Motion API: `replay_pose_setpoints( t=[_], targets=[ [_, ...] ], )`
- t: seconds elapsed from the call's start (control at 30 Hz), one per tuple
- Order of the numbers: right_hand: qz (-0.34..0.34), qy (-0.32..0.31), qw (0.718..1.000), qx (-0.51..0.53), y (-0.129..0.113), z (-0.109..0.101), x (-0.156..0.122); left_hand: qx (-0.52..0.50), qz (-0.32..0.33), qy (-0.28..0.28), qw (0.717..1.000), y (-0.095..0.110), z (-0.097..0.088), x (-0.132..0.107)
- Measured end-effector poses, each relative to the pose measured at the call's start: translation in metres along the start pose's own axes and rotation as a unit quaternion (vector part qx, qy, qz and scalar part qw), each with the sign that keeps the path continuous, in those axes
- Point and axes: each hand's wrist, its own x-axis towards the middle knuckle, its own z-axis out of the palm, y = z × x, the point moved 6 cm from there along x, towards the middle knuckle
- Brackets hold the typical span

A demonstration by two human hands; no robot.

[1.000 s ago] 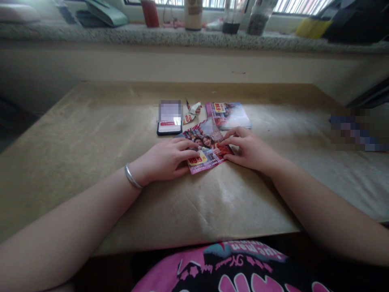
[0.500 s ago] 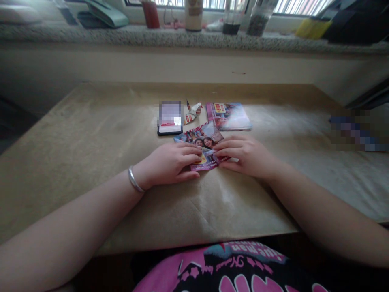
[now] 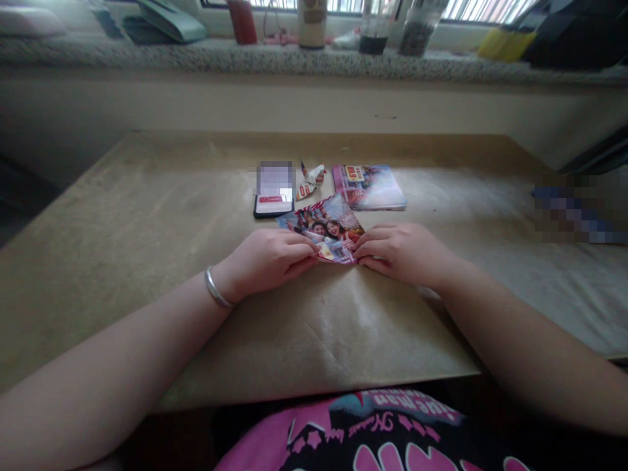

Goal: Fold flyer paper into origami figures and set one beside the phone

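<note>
A glossy printed paper sheet [image 3: 338,227] with a colourful photo lies between my hands on the table. My left hand [image 3: 275,260] pinches its near left edge, thumb below and fingers on top. At the near right edge, my right hand [image 3: 397,252] grips the same sheet between thumb and fingers. The near edge looks turned up or folded over, partly hidden by my fingertips. Just beyond the sheet stands a small folded paper bird [image 3: 313,180]. A phone [image 3: 273,204] with a lit screen lies left of the bird, and a stack of similar printed sheets [image 3: 380,188] to its right.
The table [image 3: 147,261] has a yellowish cover. A blurred blue item [image 3: 574,212] rests at the far right. Behind, a stone windowsill [image 3: 245,60] holds a red container [image 3: 242,23], several jars, a yellow object [image 3: 505,44] and a dark bulky object [image 3: 579,36].
The sheet's near edge, which lay flat with its printed strip showing, is now lifted and folded up. My fingers have drawn in from resting on the sheet to pinching that edge.
</note>
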Motion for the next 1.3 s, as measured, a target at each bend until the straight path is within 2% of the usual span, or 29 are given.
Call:
replay_pose_setpoints(
  t=[0.2,0.33,0.5,0.6,0.73,0.83,0.93,1.1,1.3],
  targets=[
    [0.032,-0.011,0.999,0.0,0.002,0.003,0.0,-0.033,-0.071,-0.018,0.997,-0.011,0.006,0.002],
    [0.06,-0.005,0.998,0.034,0.004,0.002,0.001,-0.07,-0.097,-0.008,0.993,-0.017,0.009,0.004],
    [0.086,0.0,0.995,0.055,0.006,0.003,0.003,-0.073,-0.173,-0.014,0.982,-0.025,0.013,0.003],
    [0.108,0.011,0.994,0.029,0.008,0.004,0.002,-0.044,-0.172,-0.017,0.984,-0.022,0.013,0.002],
    [0.11,0.023,0.994,0.007,0.009,0.005,0.001,0.062,-0.152,-0.021,0.986,-0.013,0.006,0.002],
    [0.099,0.033,0.994,0.02,0.012,0.004,0.001,0.092,-0.102,-0.014,0.99,-0.002,0.001,0.004],
    [0.097,0.045,0.993,0.046,0.015,0.004,0.001,0.068,-0.067,-0.016,0.995,0.005,0.001,0.005],
    [0.075,0.03,0.994,0.07,0.013,0.005,0.002,-0.038,-0.075,-0.033,0.996,0.002,0.005,0.008],
    [0.072,0.014,0.996,0.042,0.009,0.004,0.003,-0.082,-0.137,-0.015,0.987,-0.012,0.01,0.008]
  ],
)
